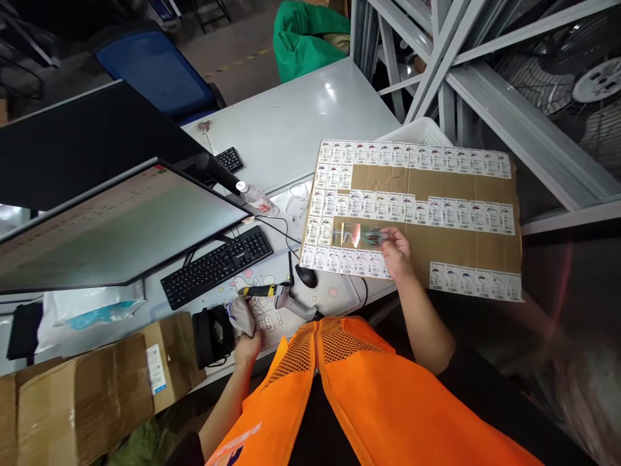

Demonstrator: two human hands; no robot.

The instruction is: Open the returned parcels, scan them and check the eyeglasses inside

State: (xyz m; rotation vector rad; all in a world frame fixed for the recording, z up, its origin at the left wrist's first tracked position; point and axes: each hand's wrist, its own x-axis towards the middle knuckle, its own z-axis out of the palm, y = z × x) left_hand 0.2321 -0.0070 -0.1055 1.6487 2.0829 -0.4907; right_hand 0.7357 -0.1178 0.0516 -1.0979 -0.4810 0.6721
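Observation:
Between the fingers of my right hand (398,254) is a pair of clear glasses (362,235), held in front of a cardboard board (451,249). Rows of small white product labels (473,215), printed with pictures of glasses, cover parts of that board. My left hand (249,345) is closed around a grey cloth pouch (241,317) low on the left; its fingers are partly hidden. Touching the pouch is a black case (213,336). A yellow-and-black cutter (264,290) and a grey handheld scanner (294,304) lie just beyond my left hand.
A monitor (121,226) and black keyboard (217,266) stand at the left. Behind the mouse (306,276) are a bottle (257,199) and more clear glasses (295,206). Cardboard boxes (107,382) sit at the lower left, a white basket (422,131) behind the board, metal beams (524,129) at right.

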